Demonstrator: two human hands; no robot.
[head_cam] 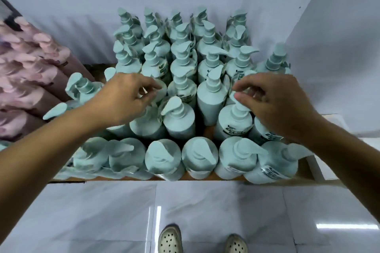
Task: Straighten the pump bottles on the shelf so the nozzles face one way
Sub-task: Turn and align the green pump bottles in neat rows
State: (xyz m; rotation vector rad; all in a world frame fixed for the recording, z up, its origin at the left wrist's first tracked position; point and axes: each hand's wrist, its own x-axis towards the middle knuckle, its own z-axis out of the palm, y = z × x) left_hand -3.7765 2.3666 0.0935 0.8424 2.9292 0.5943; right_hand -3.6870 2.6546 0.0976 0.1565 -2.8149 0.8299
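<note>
In the head view the pump bottles stand upright, crowding the shelf at mid-frame. The right hand, grip pinched on a pump head, sits right above that bottle's upright axis. The left hand curls round another nozzle left of centre, so each turn looks like a twist in place.

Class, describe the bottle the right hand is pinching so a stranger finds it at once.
Start at the wooden shelf of teal pump bottles. Go to the second row from the front, right side. This bottle alone has the right hand pinching its pump.
</note>
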